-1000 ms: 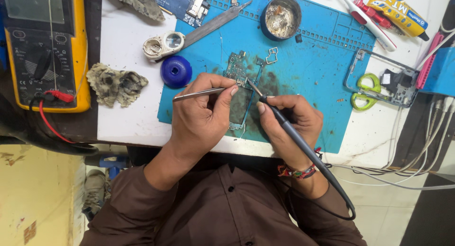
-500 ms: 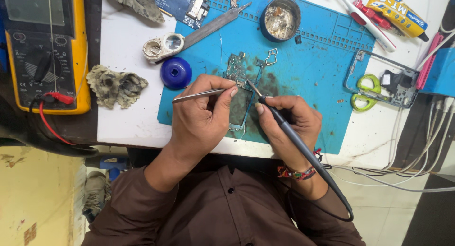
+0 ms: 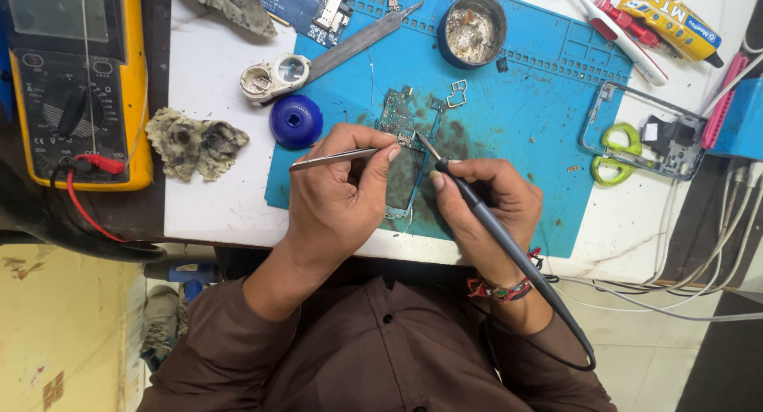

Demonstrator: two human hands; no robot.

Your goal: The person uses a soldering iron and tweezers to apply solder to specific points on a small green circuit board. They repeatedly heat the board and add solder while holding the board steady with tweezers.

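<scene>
Brown shirt, bare hands, one wrist band.

I see a brown buttoned shirt (image 3: 373, 356) with long sleeves pushed up the forearms (dark buttons run down its front). The left hand (image 3: 338, 193) is bare. The right hand (image 3: 485, 201) has a red, multicoloured woven band (image 3: 499, 289) around its wrist.

White worktable (image 3: 214, 205); yellowish floor (image 3: 63, 332)

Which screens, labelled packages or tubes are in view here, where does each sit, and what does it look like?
Multimeter: far left beside the white table, yellow casing, dark face, grey rectangular screen, round dial, red lead plugged in.
Glue tube: top right corner, lying slanted, yellow with printed label, black tip.
Blue box: right edge, plain blue, partly cut off.
</scene>
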